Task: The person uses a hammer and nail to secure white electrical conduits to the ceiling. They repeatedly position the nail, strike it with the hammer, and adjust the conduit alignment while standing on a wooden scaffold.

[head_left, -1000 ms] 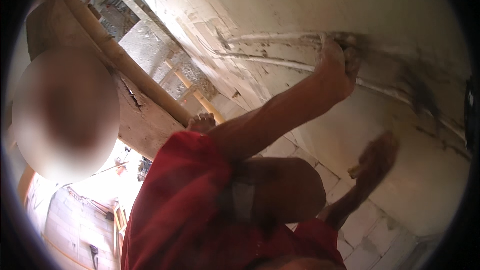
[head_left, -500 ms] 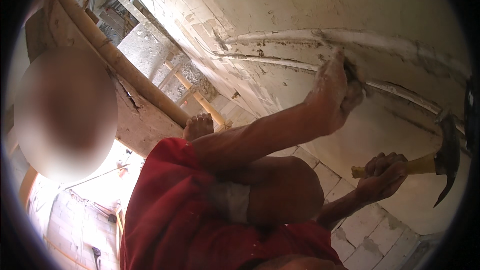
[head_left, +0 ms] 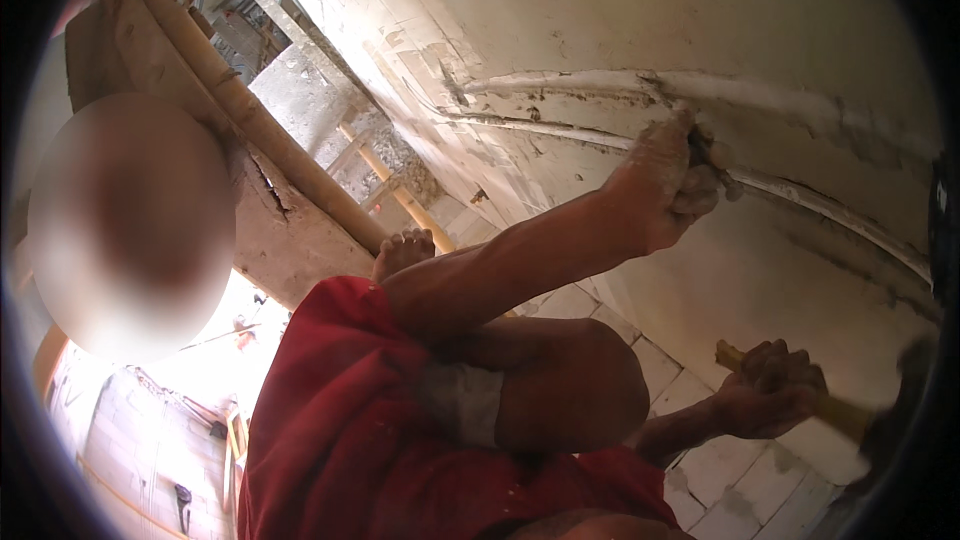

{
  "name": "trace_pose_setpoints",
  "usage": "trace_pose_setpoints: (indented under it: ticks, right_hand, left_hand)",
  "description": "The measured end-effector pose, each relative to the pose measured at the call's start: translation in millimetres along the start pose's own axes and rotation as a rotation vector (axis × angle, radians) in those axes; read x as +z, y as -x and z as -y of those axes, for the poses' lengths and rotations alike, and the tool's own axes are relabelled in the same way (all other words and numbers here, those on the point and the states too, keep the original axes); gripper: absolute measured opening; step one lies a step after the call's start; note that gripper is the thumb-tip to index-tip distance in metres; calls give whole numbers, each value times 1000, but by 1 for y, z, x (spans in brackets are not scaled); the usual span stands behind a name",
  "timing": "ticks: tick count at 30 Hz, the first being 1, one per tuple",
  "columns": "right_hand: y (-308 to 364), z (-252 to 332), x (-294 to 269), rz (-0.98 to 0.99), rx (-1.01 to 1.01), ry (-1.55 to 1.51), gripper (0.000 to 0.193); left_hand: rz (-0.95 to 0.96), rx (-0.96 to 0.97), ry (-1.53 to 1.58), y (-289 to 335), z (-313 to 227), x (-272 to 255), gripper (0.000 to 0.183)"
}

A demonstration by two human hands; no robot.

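My left hand (head_left: pixel 665 180) is closed against the plastered wall (head_left: pixel 640 20), wrapped round a chisel (head_left: pixel 733 186). Only the chisel's rounded metal end and a dark part show past my fingers; its tip is hidden. The fist sits on a long groove (head_left: pixel 560 127) cut in the plaster. Lower and to the right, my right hand (head_left: pixel 775 390) grips the yellow handle of a claw hammer (head_left: pixel 845 418). The hammer's dark head is smeared by motion at the right rim, apart from the chisel.
A second groove (head_left: pixel 560 82) runs above the first. My bent knee (head_left: pixel 600 380) is beneath my left forearm, and my bare foot (head_left: pixel 405 250) is beyond it. A long pole (head_left: pixel 270 145) and a wooden board (head_left: pixel 290 260) lie at left, beside a blurred oval.
The hammer has swung down and away from the wall groove, toward the lower right rim. My left hand stays at the groove with the chisel; the view has shifted slightly.
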State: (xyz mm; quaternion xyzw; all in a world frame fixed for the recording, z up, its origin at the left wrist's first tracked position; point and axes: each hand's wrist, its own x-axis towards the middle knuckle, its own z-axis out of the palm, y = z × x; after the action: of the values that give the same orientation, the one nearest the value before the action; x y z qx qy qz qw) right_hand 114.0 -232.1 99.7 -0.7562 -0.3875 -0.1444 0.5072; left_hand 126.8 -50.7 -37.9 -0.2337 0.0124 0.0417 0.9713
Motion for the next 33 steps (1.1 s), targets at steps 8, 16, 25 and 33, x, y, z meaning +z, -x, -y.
trace_pose_setpoints:
  ticks: [8, 16, 25, 33]
  right_hand:
    - [18, -36, -5, 150, 145, 469, 31]
    - [18, -27, 43, 320, 478, 717, 33]
    - [29, -58, 6, 308, -173, 517, 32]
    - [38, -52, 12, 119, 35, 276, 27]
  left_hand:
    - [-14, 16, -55, -13, -4, 0, 34]
    - [-141, 27, -25, -21, -1, 14, 32]
    - [-106, -3, -2, -17, -16, -3, 33]
    - [-77, -50, -74, -10, -26, -15, 35]
